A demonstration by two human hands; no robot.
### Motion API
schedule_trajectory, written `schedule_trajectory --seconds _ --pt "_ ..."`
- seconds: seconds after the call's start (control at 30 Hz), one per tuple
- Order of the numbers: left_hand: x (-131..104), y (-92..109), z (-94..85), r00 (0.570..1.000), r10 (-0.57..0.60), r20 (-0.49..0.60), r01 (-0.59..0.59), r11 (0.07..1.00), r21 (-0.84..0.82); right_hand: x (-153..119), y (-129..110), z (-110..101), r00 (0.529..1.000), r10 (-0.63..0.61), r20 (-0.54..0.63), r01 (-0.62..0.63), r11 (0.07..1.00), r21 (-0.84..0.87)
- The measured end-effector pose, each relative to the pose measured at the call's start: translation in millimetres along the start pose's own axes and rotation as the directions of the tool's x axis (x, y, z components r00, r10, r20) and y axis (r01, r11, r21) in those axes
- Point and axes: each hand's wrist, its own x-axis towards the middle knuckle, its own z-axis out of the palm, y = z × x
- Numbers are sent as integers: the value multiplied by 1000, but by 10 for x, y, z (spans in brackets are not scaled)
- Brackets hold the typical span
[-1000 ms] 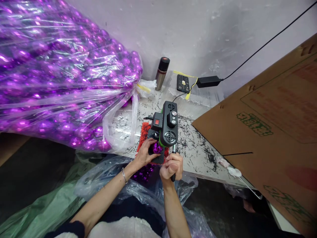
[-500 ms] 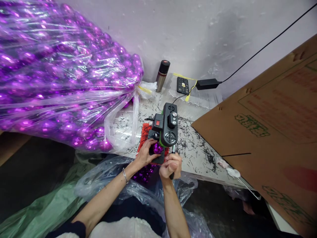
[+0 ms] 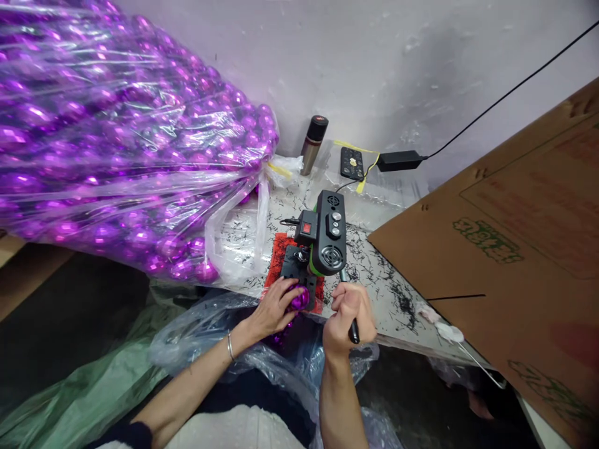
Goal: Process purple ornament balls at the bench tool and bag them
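A black bench machine (image 3: pixel 331 231) with a red switch stands on a red mat (image 3: pixel 276 259). My left hand (image 3: pixel 274 307) holds a shiny purple ball (image 3: pixel 300 298) between thumb and fingers, at the front of the machine's dark base plate (image 3: pixel 292 268). My right hand (image 3: pixel 350 317) is wrapped round the black-ended lever handle (image 3: pixel 354 332) on the machine's right side. Below the table edge, more purple pieces (image 3: pixel 279 338) show partly behind my left hand.
A big clear bag of purple balls (image 3: pixel 140 143) fills the left. Behind the machine are a flask (image 3: pixel 313 144), a phone (image 3: pixel 352 163) and a power adapter (image 3: pixel 400 161). A cardboard box (image 3: pixel 515 249) stands at right. Black scraps litter the table (image 3: pixel 369 312).
My left hand has drawn the purple ball from under the machine head toward the front of the base. My right hand and the handle have swung to the right. The view has shifted slightly.
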Motion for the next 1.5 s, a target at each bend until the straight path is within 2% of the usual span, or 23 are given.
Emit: schedule_trajectory --seconds 0.07,0.13,0.2,0.23,0.3,0.4,0.47,0.5,0.57,0.67,0.7,0.77,0.83,0.93,1.0,1.07,1.13,1.2,1.27,1.37,1.43,1.5 --pt "-131 93 -153 999 39 26 -40 998 38 -93 61 -1 1000 -23 17 23 1000 -9" --pt "-125 113 -391 999 49 -5 -48 998 49 -185 120 9 999 -31 26 32 999 -18" --pt "64 6 -697 996 -14 -86 19 998 66 -242 156 27 999 -37 14 37 999 -18" --pt "221 -100 -860 986 -107 -129 118 990 84 -254 163 37 999 -40 2 40 999 -15" --pt "613 -392 -1162 922 -346 -175 365 926 95 -258 164 55 999 -41 -15 41 999 -8" --pt "1205 -880 -1449 761 -641 -105 649 746 152 -253 158 74 999 -36 -22 36 999 4" --pt "1494 -1137 -1503 682 -720 -124 727 651 218 -258 161 81 999 -40 -22 40 999 21" --pt "1596 -1234 -1499 663 -733 -152 744 623 244 -262 164 83 999 -41 -22 42 999 28" --pt "1725 -1371 -1461 669 -715 -202 740 616 271 -270 171 88 999 -44 -24 45 998 32" --pt "1792 -1479 -1405 715 -672 -193 696 661 280 -273 176 97 999 -45 -29 45 999 26" --pt "1797 -1497 -1397 716 -674 -184 695 661 282 -271 177 101 998 -51 -26 52 998 23" --pt "1803 -1512 -1391 690 -699 -188 720 635 281 -267 180 110 997 -69 -28 70 997 16" --pt "1812 -1499 -1392 668 -718 -198 742 619 257 -265 184 118 995 -92 -37 92 996 11" --pt "1840 -1432 -1398 657 -732 -178 753 640 152 -269 196 121 994 -92 -51 92 996 2" --pt "1856 -1364 -1415 634 -750 -190 767 641 28 -273 206 115 996 -85 -37 85 996 -2" --pt "1849 -1279 -1459 583 -789 -193 770 613 -177 -272 212 104 996 -91 -20 91 996 4" --pt "1799 -1167 -1540 520 -847 -113 740 513 -435 -256 205 92 995 -95 -13 95 995 14" --pt "1694 -1006 -1652 487 -873 17 670 360 -649 -220 179 83 997 -82 -13 82 996 21" --pt "1536 -783 -1762 507 -856 100 575 250 -779 -163 133 78 998 -59 -17 60 998 27" --pt "1231 -368 -1802 593 -790 157 458 170 -873 -66 51 75 999 -26 -22 27 999 34" --pt "1017 -107 -1673 644 -738 203 444 144 -884 -14 8 74 1000 -15 -25 16 999 40" --pt "824 83 -1410 657 -715 240 478 148 -866 16 -14 69 1000 -16 -22 17 999 44"
